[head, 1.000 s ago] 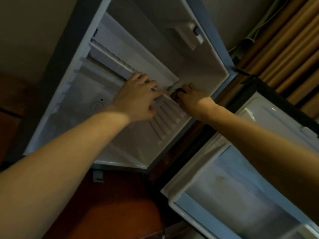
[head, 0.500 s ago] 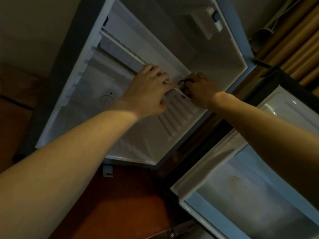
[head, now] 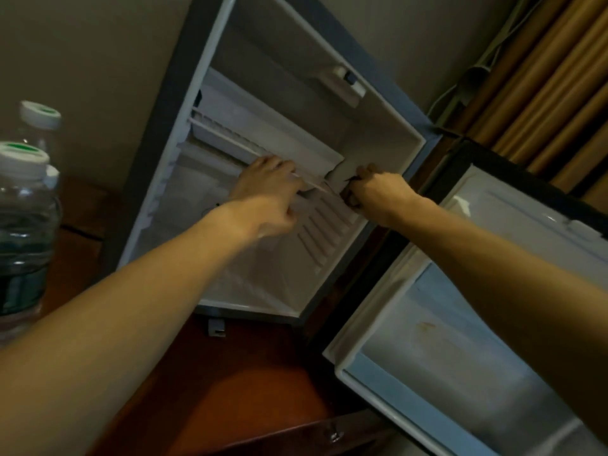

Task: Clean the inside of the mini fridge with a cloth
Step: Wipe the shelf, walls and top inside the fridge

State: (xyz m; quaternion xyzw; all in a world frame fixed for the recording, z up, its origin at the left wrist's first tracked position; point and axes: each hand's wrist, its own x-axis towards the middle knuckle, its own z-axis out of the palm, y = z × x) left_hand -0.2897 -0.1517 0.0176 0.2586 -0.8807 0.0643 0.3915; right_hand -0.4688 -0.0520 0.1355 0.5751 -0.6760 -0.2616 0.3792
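Inside, white mini fridge (head: 378,103), ribbed floor, door open

both arms reach into the open mini fridge (head: 289,93). the left hand (head: 266,195) curls its fingers over the front edge of the white shelf (head: 279,143); the right hand (head: 378,195) grips the same edge at the right wall. the door (head: 460,324) hangs open at right. two water bottles (head: 23,192) stand at left.

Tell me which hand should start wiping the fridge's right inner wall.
Probably the right hand: it sits against that ribbed wall gripping something dark, perhaps the cloth. The left hand holds the wire shelf.
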